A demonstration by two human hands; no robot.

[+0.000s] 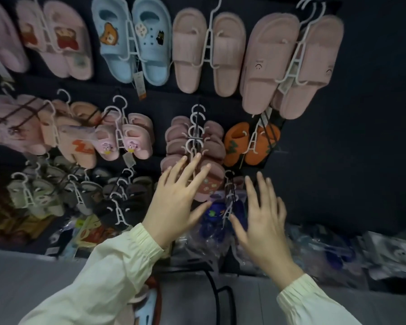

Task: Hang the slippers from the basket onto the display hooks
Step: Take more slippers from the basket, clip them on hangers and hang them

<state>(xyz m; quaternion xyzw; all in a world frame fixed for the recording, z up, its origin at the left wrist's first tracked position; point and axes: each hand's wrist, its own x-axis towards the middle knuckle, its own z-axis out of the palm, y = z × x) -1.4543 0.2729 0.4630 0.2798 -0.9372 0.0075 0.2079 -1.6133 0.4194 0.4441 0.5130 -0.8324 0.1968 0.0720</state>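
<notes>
**Q:** State of the hands?

**A:** Left hand and right hand are both open, fingers spread, holding nothing. They flank the blue pair. This pair hangs by its hanger from a peg, just below the pink stack.

**Q:** Where is the stock?

**A:** In the basket at the lower edge. Slippers show there beside the left sleeve, though blurred.

**Q:** How is the hang done well?

**A:** As judged from this view:
1. Confirm that the hanger hook seats fully over the peg.
2. Damp any swing with flat fingers.
3. Set the pair square, clear of its neighbours.
4. Reach down and take the next pair by its hanger neck, not by the slipper
</notes>
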